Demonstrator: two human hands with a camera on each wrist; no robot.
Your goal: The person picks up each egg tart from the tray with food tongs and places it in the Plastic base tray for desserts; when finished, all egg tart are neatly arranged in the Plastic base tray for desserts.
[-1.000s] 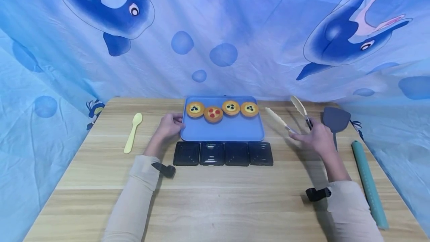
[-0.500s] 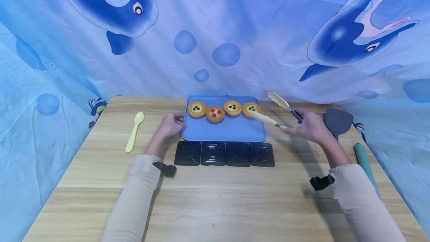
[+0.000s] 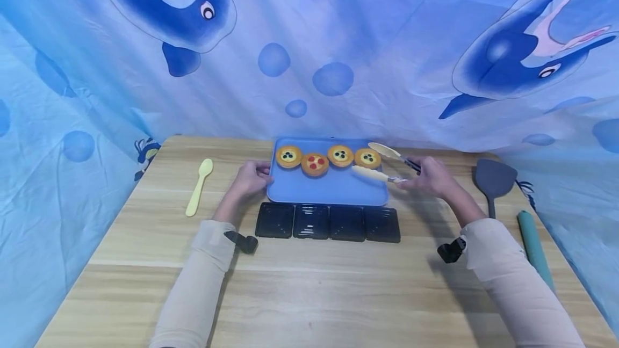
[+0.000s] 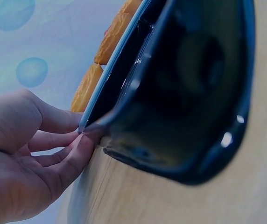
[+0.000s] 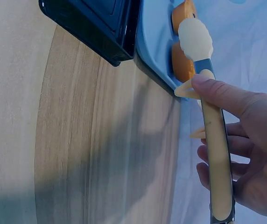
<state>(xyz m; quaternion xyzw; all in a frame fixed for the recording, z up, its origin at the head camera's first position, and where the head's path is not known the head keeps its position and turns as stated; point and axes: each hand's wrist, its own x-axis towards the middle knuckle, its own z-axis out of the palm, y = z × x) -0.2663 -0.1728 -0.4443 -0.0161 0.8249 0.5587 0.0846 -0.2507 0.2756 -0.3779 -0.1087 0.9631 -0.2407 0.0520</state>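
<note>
My left hand (image 3: 251, 179) pinches the left edge of a blue tray (image 3: 309, 192); the left wrist view shows the thumb and fingers meeting at its rim. Along the tray's back half sit several egg tarts, three with dark berries, such as the rightmost tart (image 3: 367, 158), and one tart with red pieces (image 3: 315, 165). With my right hand (image 3: 427, 179) I hold cream-tipped tongs (image 5: 216, 154), thumb on one arm and fingers on the other. Their tips are spread apart, one on each side of the rightmost tart, without visibly squeezing it.
A row of black square containers (image 3: 311, 222) lies along the tray's front edge. To the left is a pale yellow spoon (image 3: 199, 187). A dark grey spatula (image 3: 495, 179) and a green rolled bar (image 3: 534, 248) lie at the right. A blue curtain (image 3: 309, 42) hangs behind the table.
My right hand has moved left with the tongs, from beside the tray to around the rightmost tart. My left hand keeps its hold on the tray. The head view has shifted slightly.
</note>
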